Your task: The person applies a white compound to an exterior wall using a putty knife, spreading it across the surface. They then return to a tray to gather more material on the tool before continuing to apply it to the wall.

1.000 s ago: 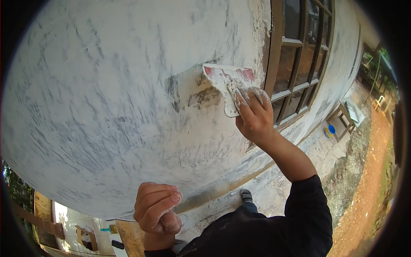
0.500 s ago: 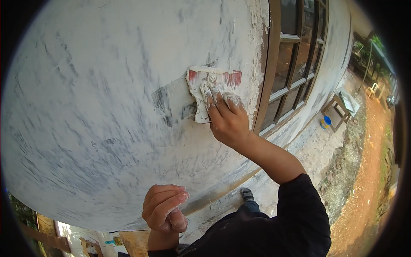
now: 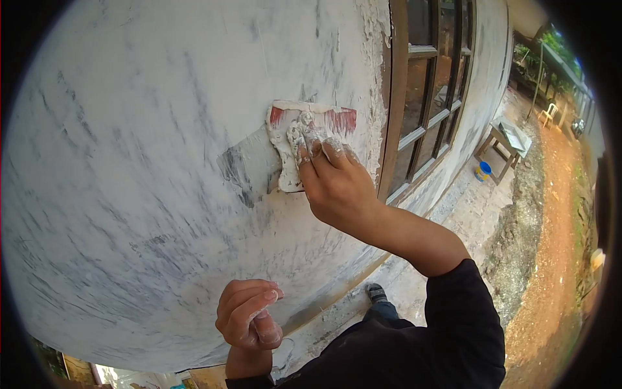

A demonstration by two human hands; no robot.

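Observation:
My right hand (image 3: 340,188) grips a wide putty scraper (image 3: 339,120) and holds it against the wall. White putty smears cover most of the tool, with red showing near its wide top edge. My fingertips are caked in putty. The wall (image 3: 129,181) is coated white with grey streaks, and a darker grey patch (image 3: 241,170) lies just left of the scraper. My left hand (image 3: 248,316) is raised in front of my body, fingers curled in toward the thumb, with white dust on the tips. I see nothing in it.
A brown-framed window (image 3: 421,97) with glass panes is set into the wall on the right, putty ridged along its edge. Farther off stand a wooden table (image 3: 502,146), a blue bucket (image 3: 483,171) and a pale chair (image 3: 549,115) by a dirt path (image 3: 558,214).
The view has shifted, so the window and yard sit farther left. The scraper stays on the wall beside the grey patch, in my right hand. My left hand keeps its curled pose.

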